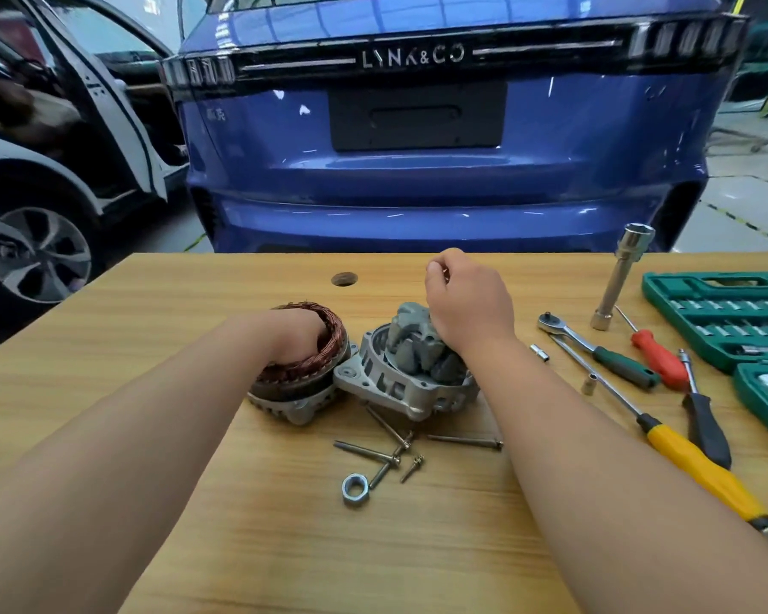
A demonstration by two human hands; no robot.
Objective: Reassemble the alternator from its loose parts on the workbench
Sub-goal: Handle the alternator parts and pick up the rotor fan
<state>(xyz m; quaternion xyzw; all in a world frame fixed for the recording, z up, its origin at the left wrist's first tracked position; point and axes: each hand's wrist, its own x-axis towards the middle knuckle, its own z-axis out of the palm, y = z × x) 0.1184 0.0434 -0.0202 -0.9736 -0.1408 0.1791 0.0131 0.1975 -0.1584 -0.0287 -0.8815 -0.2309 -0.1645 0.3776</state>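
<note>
Hands side by side at the counter's (196, 436) middle. Left hand (300, 336) buried inside the copper stator (329, 330), grasp hidden. Right hand (466, 303) clenched atop the rotor (417, 343), upright in its housing (386, 378), just right of the stator.

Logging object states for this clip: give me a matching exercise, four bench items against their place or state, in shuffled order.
Things:
1. copper-wound stator
2. large nut
3. long socket
4. yellow-handled screwdriver

States:
A. stands on end near the green case
B. the left hand reaches into it
C. lies with its handle toward the camera
D. lies flat beside the loose bolts

Pairs: 1-B, 2-D, 3-A, 4-C
</note>
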